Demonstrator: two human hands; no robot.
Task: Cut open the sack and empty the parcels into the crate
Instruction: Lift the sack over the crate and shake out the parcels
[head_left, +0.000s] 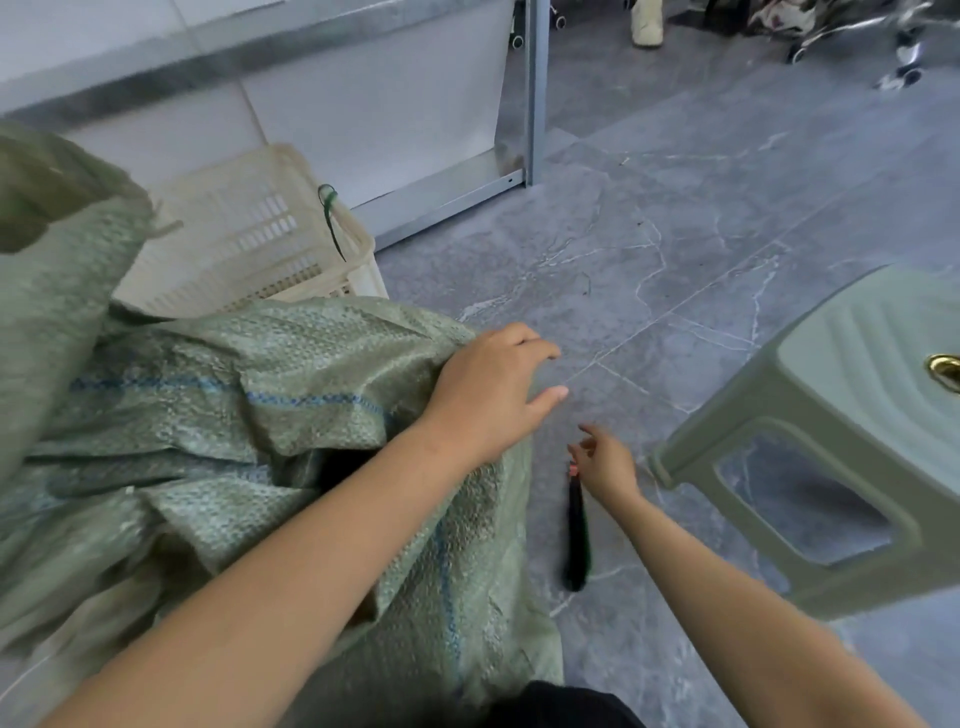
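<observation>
woven green plastic sack (270, 395) lies slumped on the grey tiled floor (675, 208), just in front of a cream slatted crate (249, 244). the person's left hand (488, 395) rests on the sack's near corner, fingers spread apart, pinning the cloth rather than gripping it. right hand (608, 462) is low beside the sack, thumb and fingers closing on the top of a dark cutter (576, 535) with a small red part near its upper end; whether the grip is fully clamped i cannot tell, and the blade is not visible.

step looks like taking up the tool before the cut. judged best: seat the cutter firmly, keep the left hand holding the weave taut, and draw the edge away from that hand and shallow, so parcels inside are not nicked.

crate: no parcels visible in the part showing; a green tie (330, 218) hangs on its rim. sack: contents hidden, only a dark gap between folds. a green stool (831, 426) stands at the right.
</observation>
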